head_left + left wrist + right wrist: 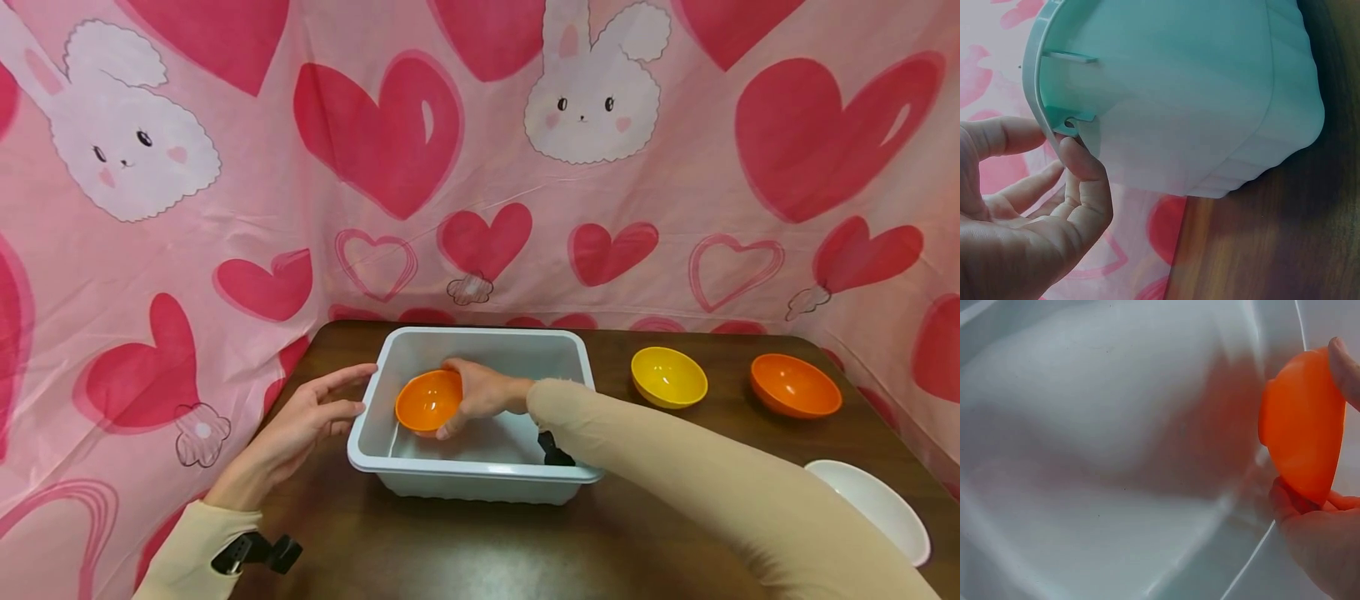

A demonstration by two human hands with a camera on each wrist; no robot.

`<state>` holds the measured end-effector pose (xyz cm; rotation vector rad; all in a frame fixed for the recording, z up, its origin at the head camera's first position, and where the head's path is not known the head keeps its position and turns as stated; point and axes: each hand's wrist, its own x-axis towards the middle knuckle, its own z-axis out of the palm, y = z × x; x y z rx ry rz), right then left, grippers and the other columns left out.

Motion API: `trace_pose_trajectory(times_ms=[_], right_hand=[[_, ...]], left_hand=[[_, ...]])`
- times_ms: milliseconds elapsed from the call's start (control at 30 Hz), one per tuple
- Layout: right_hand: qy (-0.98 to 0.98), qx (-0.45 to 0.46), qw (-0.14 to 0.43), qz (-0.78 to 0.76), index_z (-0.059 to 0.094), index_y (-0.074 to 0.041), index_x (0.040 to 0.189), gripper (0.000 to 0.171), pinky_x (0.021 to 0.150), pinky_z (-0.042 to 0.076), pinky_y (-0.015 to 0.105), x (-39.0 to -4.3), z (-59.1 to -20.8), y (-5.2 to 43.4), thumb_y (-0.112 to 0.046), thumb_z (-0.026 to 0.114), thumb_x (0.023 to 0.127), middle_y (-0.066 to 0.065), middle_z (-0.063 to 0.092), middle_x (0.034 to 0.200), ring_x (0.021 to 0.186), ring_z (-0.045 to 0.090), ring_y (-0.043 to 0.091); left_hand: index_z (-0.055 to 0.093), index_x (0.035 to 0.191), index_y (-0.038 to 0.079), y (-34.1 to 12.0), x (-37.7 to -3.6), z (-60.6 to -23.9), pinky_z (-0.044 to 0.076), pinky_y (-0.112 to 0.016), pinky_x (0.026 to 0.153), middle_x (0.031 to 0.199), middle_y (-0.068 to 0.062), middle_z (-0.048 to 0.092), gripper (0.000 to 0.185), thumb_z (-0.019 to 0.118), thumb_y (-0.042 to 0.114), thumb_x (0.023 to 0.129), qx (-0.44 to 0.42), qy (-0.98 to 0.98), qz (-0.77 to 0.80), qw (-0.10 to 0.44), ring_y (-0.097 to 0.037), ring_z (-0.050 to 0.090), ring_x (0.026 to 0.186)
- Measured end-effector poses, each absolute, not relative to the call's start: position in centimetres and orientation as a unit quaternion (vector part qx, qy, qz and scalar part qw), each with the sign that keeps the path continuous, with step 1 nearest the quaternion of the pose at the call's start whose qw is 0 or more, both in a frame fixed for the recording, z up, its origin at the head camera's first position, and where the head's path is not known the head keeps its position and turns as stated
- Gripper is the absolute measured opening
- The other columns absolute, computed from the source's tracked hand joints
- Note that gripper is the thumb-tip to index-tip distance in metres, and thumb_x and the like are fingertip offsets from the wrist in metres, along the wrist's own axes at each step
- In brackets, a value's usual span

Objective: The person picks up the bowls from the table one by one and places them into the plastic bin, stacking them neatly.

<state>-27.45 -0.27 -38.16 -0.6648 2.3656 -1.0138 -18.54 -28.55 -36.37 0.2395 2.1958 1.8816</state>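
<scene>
Right hand (483, 390) grasps an orange bowl (426, 403) in the grey tub (480, 471)

The orange bowl is inside the tub, toward its left end, with its opening facing up. The right hand's fingers grasp it by its right side, thumb and fingers on opposite parts of the wall (whether its base touches the tub's floor is hard to tell). At the tub's left rim, the left hand (296, 429) has its fingers parted and relaxed, with fingertips touching the edge. The tub stands on a dark wooden surface (352, 533). To its right, on the far side, sit a yellow bowl (669, 377) and, farther right, a second orange bowl (797, 386). Nearer, at the right, lies a white dish (877, 504), partly hidden by the right sleeve (675, 450). Pink fabric (525, 183) printed with hearts and rabbits hangs behind.
</scene>
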Motion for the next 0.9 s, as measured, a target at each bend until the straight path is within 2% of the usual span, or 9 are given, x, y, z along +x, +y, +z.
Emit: trace_pose_trajectory(times_ms=[200,433,900], right_hand=[[0.863,-0.240,0.247,-0.369,0.037,-0.003,0.157,0.109,0.120,0.035,0.048,-27.45,-38.25,-0.27,-0.028,0.099,0.071,0.013,0.050,0.149,0.130,0.049,0.030],[0.867,-0.251,0.229,-0.366,0.041,0.000,0.154,0.106,0.118,0.038,0.047,-27.45,-38.43,-0.40,-0.025,0.099,0.069,0.013,0.053,0.144,0.127,0.051,0.030],[0.867,-0.234,0.251,-0.360,0.039,-0.002,0.155,0.106,0.119,0.037,0.047,-27.24,-39.09,-0.47,-0.026,0.098,0.070,0.012,0.052,0.144,0.126,0.050,0.029]], left_hand=[[0.039,0.162,0.004,-28.55,-18.46,-36.43,0.056,-0.044,0.100,0.164,-0.019,0.036,0.068,0.067,0.013,0.100,0.080,0.754,0.641,0.118,-0.035,0.060,0.128],[0.040,0.161,0.003,-28.56,-18.59,-36.35,0.057,-0.043,0.098,0.164,-0.020,0.037,0.067,0.067,0.013,0.100,0.080,0.755,0.640,0.120,-0.032,0.061,0.126],[0.041,0.161,0.003,-28.61,-18.65,-36.34,0.057,-0.041,0.097,0.163,-0.021,0.037,0.067,0.067,0.012,0.100,0.087,0.757,0.637,0.119,-0.032,0.061,0.125]])
